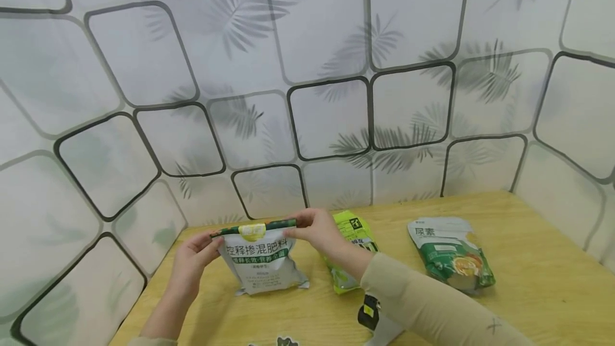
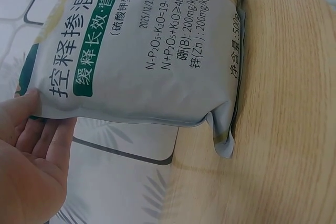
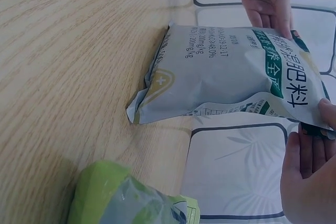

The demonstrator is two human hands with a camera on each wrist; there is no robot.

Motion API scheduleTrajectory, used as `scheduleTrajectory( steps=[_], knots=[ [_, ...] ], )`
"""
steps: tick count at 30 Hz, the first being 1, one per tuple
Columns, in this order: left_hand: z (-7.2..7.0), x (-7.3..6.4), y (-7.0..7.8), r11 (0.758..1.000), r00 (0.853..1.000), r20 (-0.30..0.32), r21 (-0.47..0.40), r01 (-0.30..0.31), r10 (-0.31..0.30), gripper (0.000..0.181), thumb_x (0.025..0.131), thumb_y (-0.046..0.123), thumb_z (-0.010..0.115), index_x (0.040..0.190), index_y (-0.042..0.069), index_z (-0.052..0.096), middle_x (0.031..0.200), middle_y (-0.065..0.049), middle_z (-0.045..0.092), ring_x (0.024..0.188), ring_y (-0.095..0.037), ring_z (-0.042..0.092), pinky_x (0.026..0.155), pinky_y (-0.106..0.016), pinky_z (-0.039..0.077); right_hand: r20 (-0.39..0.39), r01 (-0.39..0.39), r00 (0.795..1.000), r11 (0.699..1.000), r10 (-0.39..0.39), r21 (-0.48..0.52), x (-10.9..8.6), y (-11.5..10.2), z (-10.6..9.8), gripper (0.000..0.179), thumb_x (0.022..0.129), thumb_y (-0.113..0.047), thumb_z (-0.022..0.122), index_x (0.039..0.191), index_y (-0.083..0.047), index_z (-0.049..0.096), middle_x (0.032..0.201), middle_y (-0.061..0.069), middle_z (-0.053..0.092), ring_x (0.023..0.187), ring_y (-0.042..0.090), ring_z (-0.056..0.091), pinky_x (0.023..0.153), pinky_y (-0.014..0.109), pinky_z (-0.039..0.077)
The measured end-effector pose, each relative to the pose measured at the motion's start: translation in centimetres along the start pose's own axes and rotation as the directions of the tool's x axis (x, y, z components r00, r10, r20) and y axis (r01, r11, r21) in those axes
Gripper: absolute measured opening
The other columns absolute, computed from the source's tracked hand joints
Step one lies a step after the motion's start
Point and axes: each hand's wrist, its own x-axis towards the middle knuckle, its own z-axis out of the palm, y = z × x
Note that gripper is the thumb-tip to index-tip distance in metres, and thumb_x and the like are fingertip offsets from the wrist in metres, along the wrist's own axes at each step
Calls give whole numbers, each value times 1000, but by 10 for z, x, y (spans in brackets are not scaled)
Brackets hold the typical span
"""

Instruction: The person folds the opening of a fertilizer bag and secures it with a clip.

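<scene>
A white fertilizer bag (image 1: 261,268) with a dark green top band stands upright on the wooden table, its printed front toward me. My left hand (image 1: 192,263) pinches its upper left corner, thumb in front and fingers behind. At the other upper corner my right hand (image 1: 317,231) grips the band the same way. The left wrist view shows the bag's lower edge (image 2: 239,40) at the table surface and my left hand (image 2: 37,156) on the corner. In the right wrist view, my right hand (image 3: 310,166) holds the near corner.
A lime-green bag (image 1: 353,228) lies just right of the fertilizer bag, partly behind my right forearm. Farther right lies a white and green bag (image 1: 451,255). A black object with a yellow label (image 1: 369,311) sits near my right sleeve. Patterned cloth (image 1: 331,116) hangs behind the table (image 1: 543,282).
</scene>
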Motion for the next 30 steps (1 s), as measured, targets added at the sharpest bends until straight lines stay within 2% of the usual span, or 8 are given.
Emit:
scheduleTrajectory(
  steps=[3, 8, 20, 30],
  knots=[
    [1, 0, -1, 1000, 1000, 11, -11, -17, 17, 29, 102, 0, 66, 93, 25, 76, 84, 19, 75, 83, 2, 71, 81, -16, 62, -4, -2, 1000, 1000, 2, -1, -1, 0, -1, 22, 92, -12, 85, 113, -6, 82, 104, 9, 78, 93, 14, 69, 87, 34, 62],
    [1, 0, -2, 1000, 1000, 20, 7, -9, 9, 30, 103, 3, 66, 92, 29, 75, 88, 20, 74, 87, 2, 70, 82, -16, 62, -26, -7, 1000, 1000, 6, -12, 0, 3, 0, 19, 91, -12, 86, 108, -5, 82, 102, 9, 78, 92, 14, 68, 85, 33, 62],
    [-1, 0, -4, 998, 998, 11, 12, 55, -56, 17, 103, 5, 68, 99, 19, 77, 97, 28, 71, 95, 5, 68, 86, -16, 62, -51, -24, 998, 999, 22, -24, 3, 3, 1, 19, 90, -12, 86, 106, -3, 82, 109, 10, 78, 95, 16, 68, 84, 33, 62],
    [1, 0, -7, 999, 999, -22, -19, 47, -47, 18, 103, 3, 67, 98, 17, 77, 97, 29, 70, 94, 6, 69, 85, -16, 63, -50, -37, 998, 999, 37, -2, 0, 3, 3, 15, 91, -15, 86, 99, -3, 83, 105, 8, 80, 92, 15, 68, 88, 38, 62]
  ],
)
